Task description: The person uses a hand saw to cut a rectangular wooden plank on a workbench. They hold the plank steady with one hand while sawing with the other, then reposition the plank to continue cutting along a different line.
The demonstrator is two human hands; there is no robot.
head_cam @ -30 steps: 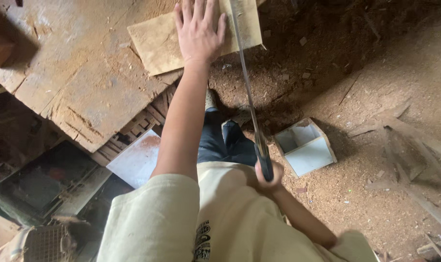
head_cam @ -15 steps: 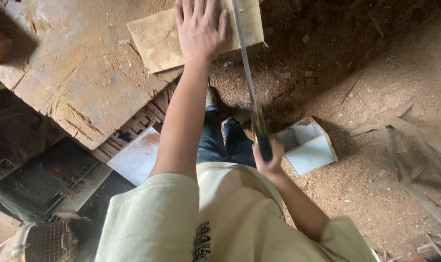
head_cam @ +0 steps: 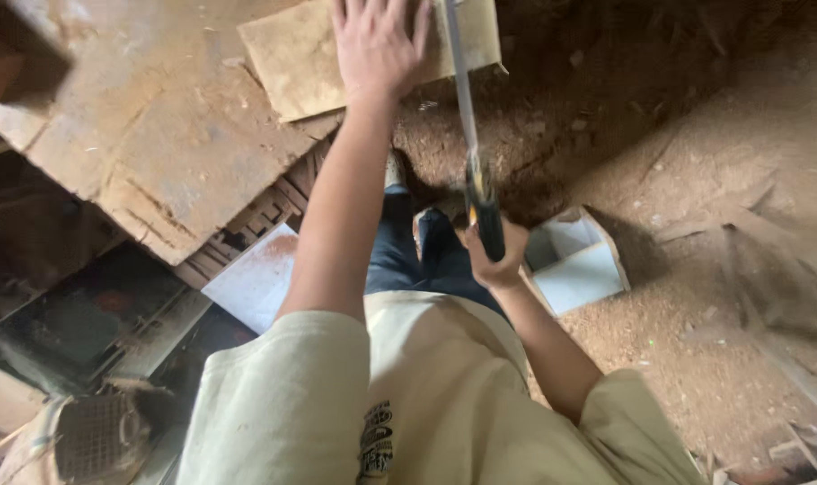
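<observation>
From the head camera, looking straight down, the left hand (head_cam: 377,45) lies flat with its fingers (head_cam: 408,22) spread and released, pressing on a thin pale wooden board (head_cam: 291,63) that rests on the worn, sawdust-strewn worktop (head_cam: 148,153). The board's near edge overhangs the worktop toward the dirt floor (head_cam: 696,269). The right hand (head_cam: 491,256) is clenched around the dark handle of a handsaw (head_cam: 469,153), whose long narrow blade runs up and away to meet the board just right of the left hand. Below the saw handle, on the floor, sits a small open pale-blue box (head_cam: 574,265). A flat white panel (head_cam: 256,278) leans under the worktop's edge.
</observation>
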